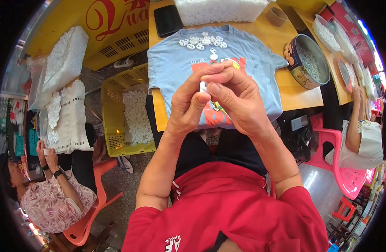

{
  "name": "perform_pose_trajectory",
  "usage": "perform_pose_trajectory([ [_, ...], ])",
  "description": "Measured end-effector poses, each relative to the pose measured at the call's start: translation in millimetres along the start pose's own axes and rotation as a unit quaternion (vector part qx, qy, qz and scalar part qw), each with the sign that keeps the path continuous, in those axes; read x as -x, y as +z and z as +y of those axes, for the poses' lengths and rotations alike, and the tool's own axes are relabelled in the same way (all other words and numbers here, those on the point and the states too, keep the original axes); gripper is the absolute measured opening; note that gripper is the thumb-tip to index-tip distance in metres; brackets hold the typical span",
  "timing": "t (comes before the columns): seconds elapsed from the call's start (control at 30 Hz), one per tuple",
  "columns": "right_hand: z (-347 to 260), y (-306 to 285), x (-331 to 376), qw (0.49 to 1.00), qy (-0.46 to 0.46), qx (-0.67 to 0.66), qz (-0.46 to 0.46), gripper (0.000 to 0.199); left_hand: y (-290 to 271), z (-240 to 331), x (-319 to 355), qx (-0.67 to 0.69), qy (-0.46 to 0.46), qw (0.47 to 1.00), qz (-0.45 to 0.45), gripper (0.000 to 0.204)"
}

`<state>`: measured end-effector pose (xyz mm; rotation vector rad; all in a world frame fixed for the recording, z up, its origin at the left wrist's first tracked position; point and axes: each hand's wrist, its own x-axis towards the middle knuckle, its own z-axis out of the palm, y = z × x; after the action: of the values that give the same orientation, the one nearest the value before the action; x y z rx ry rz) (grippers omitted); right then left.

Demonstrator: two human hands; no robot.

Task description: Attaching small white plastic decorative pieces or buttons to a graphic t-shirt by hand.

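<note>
Just above the near part of a blue-grey T-shirt (167, 63), my two hands meet at the fingertips. Between my left hand (186, 105) and my right hand (241, 94) is a small white plastic piece (203, 87) with a dark hole, mostly covered by the thumbs. Both hands are closed around it, thumbs pressed in from either side. Beyond them on the shirt lies a loose pile of similar white oval two-hole pieces (206, 40). A couple of these (213, 56) sit nearer, apart from the pile.
The wooden table (302, 94) bears a black phone (168, 21), a clear bag of white pieces (222, 10) and a round tin (308, 61) of small shiny parts. A yellow crate (111, 134) stands left. Co-workers sit left (56, 201) and right (354, 143).
</note>
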<state>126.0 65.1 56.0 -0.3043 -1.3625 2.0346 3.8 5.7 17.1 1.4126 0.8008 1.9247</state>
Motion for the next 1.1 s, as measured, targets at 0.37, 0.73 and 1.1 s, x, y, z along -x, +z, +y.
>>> perform_pose_trajectory([
  [0.37,9.9,-3.8,-5.8,0.994,-0.012,0.028,0.101,0.020,9.2,-17.2,6.0,-0.108,0.024,0.983,0.145,0.024],
  [0.73,23.6,-12.8,-7.8,0.988,-0.014,0.109,0.111,0.019,7.7,-4.9,6.1,-0.275,-0.096,0.946,0.140,0.019],
  [1.1,28.6,2.5,-8.9,0.984,-0.016,0.067,0.162,0.017,32.5,-15.7,8.4,-0.268,-0.079,0.924,0.262,0.018],
])
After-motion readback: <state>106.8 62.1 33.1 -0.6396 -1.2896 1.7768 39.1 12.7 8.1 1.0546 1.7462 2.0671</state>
